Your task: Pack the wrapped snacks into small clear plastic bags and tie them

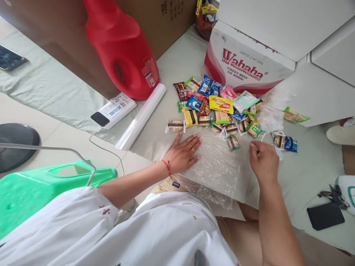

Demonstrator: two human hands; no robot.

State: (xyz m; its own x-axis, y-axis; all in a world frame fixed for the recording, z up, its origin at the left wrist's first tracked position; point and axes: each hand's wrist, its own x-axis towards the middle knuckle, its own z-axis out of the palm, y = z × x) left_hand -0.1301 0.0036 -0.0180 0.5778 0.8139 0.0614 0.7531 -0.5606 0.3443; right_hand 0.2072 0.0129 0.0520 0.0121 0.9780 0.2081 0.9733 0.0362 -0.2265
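My left hand (pixel 183 152) lies flat, fingers spread, on a clear plastic bag (pixel 219 166) spread over the pale cloth in front of me. My right hand (pixel 263 159) hovers at the bag's right edge with fingers curled, pinching something small and green that I cannot make out. Just beyond both hands lies a heap of several small wrapped snacks (pixel 219 107), among them a yellow packet (pixel 221 104) and a single wafer packet (pixel 174 126) off to the left.
A red detergent jug (pixel 122 48), a white power bank (pixel 113 110) and a roll of plastic (pixel 141 116) lie left of the pile. A Wahaha carton (pixel 244 62) stands behind it. A green stool (pixel 41 184) is at my left, a black wallet (pixel 325 215) at right.
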